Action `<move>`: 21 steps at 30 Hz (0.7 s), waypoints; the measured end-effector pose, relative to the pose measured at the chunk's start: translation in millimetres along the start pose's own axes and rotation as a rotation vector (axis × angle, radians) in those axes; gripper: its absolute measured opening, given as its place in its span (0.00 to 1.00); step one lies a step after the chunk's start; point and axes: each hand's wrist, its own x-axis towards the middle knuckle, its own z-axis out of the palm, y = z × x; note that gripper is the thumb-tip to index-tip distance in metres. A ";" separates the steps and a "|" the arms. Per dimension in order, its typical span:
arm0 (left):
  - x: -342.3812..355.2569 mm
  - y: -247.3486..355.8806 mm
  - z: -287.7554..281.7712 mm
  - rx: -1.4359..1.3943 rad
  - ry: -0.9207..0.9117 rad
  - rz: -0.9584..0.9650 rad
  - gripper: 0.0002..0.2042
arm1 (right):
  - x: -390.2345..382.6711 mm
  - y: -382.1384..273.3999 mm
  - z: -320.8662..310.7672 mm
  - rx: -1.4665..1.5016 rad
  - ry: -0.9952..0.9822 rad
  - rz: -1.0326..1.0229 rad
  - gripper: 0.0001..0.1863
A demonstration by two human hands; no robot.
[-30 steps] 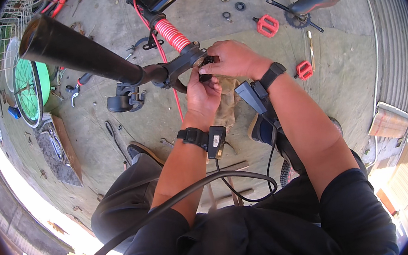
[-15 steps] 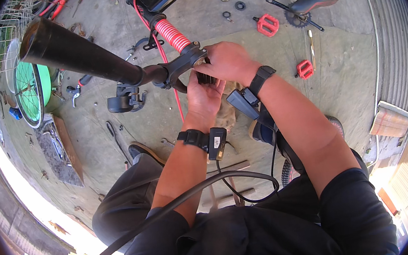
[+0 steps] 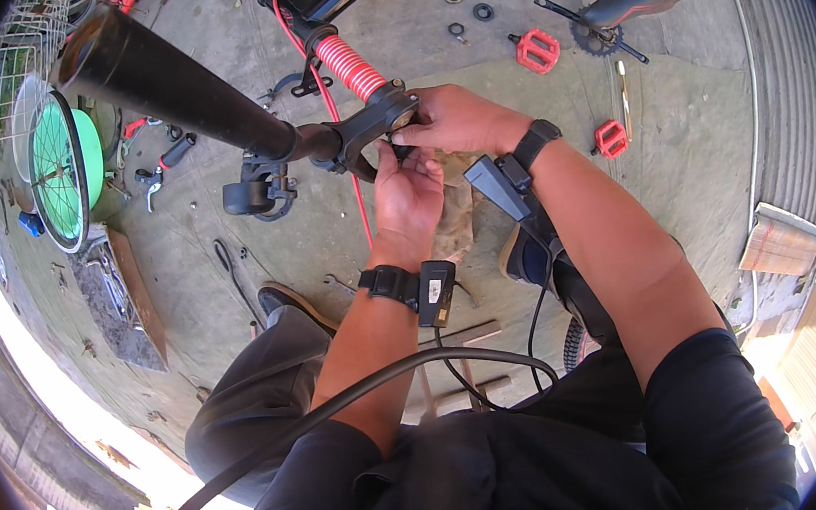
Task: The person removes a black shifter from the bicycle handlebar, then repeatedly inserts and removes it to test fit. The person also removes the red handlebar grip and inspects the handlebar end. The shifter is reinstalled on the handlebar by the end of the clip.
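Both my hands are at the black handlebar stem [image 3: 372, 130] of a bicycle, which joins a thick black handlebar [image 3: 182, 84] to a red-and-white striped tube [image 3: 349, 66]. My right hand [image 3: 469, 119] is closed around the stem's right end, with the thumb bent inward. Just below, my left hand [image 3: 409, 197] has its palm up and fingers curled in, close under the right thumb. A small dark part shows between the hands, too hidden to name. A red cable [image 3: 340, 142] runs down beside the stem.
Red pedals [image 3: 537, 51], a crankset [image 3: 596, 35] and several rings lie on the ground ahead. At left are a spoked wheel [image 3: 57, 174], a brake lever [image 3: 154, 183] and a box of tools [image 3: 113, 289]. A black cable [image 3: 297, 431] arcs over my lap.
The handlebar and stem have shifted slightly right. My left fingers have curled in more, and less of the dark part between my hands shows. My right wrist has moved a little right.
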 end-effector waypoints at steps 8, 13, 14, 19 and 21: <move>8.9 -0.8 8.8 0.022 0.076 -0.039 0.24 | -3.2 -6.2 -17.3 -0.453 0.109 -0.187 0.30; 12.0 3.8 11.7 0.064 0.061 -0.067 0.23 | -1.1 -10.2 -13.6 -0.455 0.056 -0.086 0.28; 10.5 2.9 14.3 0.115 0.049 -0.056 0.22 | -0.6 -11.4 -13.1 -0.472 0.052 -0.052 0.27; 3.0 -4.7 32.6 0.327 0.279 -0.059 0.18 | 1.0 -16.2 1.3 -0.510 0.148 0.049 0.21; 2.8 -3.7 35.1 0.303 0.208 -0.034 0.17 | 1.7 -14.6 9.0 -0.532 0.165 0.089 0.20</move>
